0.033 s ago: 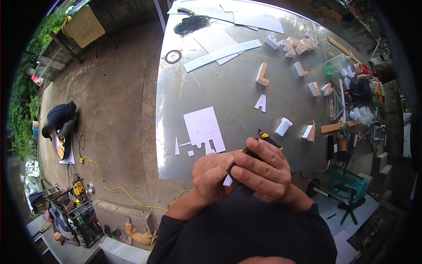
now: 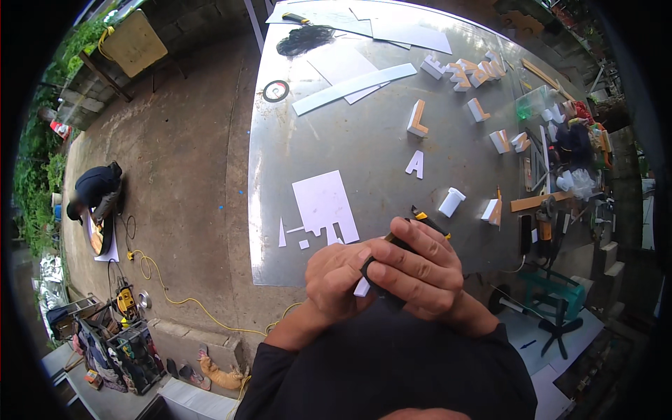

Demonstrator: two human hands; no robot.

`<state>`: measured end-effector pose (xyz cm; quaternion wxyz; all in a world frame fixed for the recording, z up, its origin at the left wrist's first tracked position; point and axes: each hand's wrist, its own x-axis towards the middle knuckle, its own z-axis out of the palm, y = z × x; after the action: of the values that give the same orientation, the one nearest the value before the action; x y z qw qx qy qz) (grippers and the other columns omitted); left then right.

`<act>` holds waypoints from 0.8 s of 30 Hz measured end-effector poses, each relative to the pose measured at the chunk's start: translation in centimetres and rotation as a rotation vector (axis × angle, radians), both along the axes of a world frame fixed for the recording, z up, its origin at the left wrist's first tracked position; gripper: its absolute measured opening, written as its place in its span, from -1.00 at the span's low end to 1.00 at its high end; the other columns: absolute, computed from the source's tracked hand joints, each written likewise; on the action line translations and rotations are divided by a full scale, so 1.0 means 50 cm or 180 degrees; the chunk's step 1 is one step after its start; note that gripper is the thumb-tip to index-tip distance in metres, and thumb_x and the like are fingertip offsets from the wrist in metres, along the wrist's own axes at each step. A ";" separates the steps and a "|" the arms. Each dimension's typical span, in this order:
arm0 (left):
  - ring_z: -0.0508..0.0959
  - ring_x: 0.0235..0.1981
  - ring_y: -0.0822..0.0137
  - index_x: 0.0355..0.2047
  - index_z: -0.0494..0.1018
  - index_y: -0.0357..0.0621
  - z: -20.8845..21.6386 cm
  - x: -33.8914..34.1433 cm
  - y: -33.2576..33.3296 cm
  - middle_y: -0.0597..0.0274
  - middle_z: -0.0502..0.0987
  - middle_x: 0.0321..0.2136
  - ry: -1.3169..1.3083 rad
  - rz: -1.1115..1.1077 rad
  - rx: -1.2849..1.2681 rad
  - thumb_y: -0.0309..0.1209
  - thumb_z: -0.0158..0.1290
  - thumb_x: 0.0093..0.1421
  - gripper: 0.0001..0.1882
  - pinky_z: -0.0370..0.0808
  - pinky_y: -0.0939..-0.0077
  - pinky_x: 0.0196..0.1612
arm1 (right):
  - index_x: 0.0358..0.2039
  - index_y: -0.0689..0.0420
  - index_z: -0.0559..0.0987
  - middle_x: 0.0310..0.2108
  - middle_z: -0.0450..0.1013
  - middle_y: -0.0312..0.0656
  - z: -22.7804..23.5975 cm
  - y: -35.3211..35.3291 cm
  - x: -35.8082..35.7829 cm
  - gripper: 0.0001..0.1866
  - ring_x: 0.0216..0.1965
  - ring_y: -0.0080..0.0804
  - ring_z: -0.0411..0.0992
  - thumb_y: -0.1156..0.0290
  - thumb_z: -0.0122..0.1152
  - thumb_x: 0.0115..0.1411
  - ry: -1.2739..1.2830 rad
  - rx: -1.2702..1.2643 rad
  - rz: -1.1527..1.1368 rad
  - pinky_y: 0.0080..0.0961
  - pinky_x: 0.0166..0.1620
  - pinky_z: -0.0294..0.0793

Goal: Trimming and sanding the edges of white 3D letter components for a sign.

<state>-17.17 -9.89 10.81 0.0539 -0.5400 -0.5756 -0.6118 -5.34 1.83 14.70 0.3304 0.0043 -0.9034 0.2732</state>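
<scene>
White piece (image 2: pixel 362 286) between both grips

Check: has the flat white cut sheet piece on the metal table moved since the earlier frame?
No. The flat white cut sheet piece lies at the same spot beside the grey metal table's left edge, with the same small white offcuts below it.

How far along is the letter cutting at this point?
Done: a dozen or so white and orange block letters stand on the metal table, and a flat white letter lies further in. In hand: the left hand and right hand hold a small white piece and a dark tool. Left: the notched white sheet and scraps look only partly used.
</scene>
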 end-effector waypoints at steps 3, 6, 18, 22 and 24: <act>0.62 -0.49 0.18 -0.05 0.26 -0.22 -0.022 0.009 -0.006 0.00 0.59 -0.43 -0.0031 0.0191 0.0173 -0.49 0.06 0.24 -0.70 0.49 0.41 -0.50 | -0.05 -0.03 0.64 0.01 0.54 -0.23 -0.020 0.008 -0.005 -0.69 0.17 -0.21 0.40 0.43 0.12 0.20 0.0053 -0.0035 -0.0278 -0.26 0.21 0.33; 0.65 -0.51 0.18 -0.10 0.29 -0.28 -0.019 0.000 0.004 -0.10 0.63 -0.40 0.0149 0.0157 0.0465 -0.56 0.10 0.17 -0.68 0.49 0.50 -0.57 | -0.07 -0.03 0.65 -0.01 0.55 -0.23 -0.004 -0.003 -0.003 -0.70 0.16 -0.23 0.42 0.44 0.14 0.18 0.0113 0.0069 -0.0182 -0.27 0.21 0.33; 0.65 -0.48 0.14 -0.14 0.31 -0.27 -0.020 -0.001 0.008 -0.10 0.62 -0.38 0.0070 0.0015 0.0394 -0.51 0.08 0.20 -0.75 0.51 0.44 -0.51 | -0.07 -0.04 0.65 -0.01 0.56 -0.30 0.002 0.004 -0.005 -0.72 0.15 -0.29 0.43 0.37 0.12 0.22 0.0057 0.0278 -0.0263 -0.33 0.15 0.29; 0.65 -0.47 0.13 -0.14 0.30 -0.28 -0.018 -0.010 0.005 -0.09 0.62 -0.37 -0.0001 -0.0072 0.0140 -0.51 0.10 0.19 -0.73 0.51 0.44 -0.50 | -0.10 0.00 0.65 -0.01 0.55 -0.23 0.005 0.007 0.002 -0.74 0.18 -0.22 0.40 0.40 0.15 0.20 -0.0062 0.0286 -0.0075 -0.28 0.15 0.28; 0.64 -0.49 0.14 -0.13 0.31 -0.29 -0.017 -0.004 0.016 -0.10 0.62 -0.36 -0.0050 -0.0196 0.0385 -0.56 0.07 0.18 -0.73 0.50 0.43 -0.51 | -0.11 0.03 0.65 -0.01 0.55 -0.19 0.016 -0.004 0.007 -0.75 0.19 -0.18 0.38 0.40 0.14 0.20 -0.0055 0.0341 0.0039 -0.26 0.14 0.28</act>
<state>-17.39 -9.11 9.94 0.0630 -0.5483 -0.5211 -0.6510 -5.00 1.62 15.51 0.3202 0.0252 -0.9195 0.2265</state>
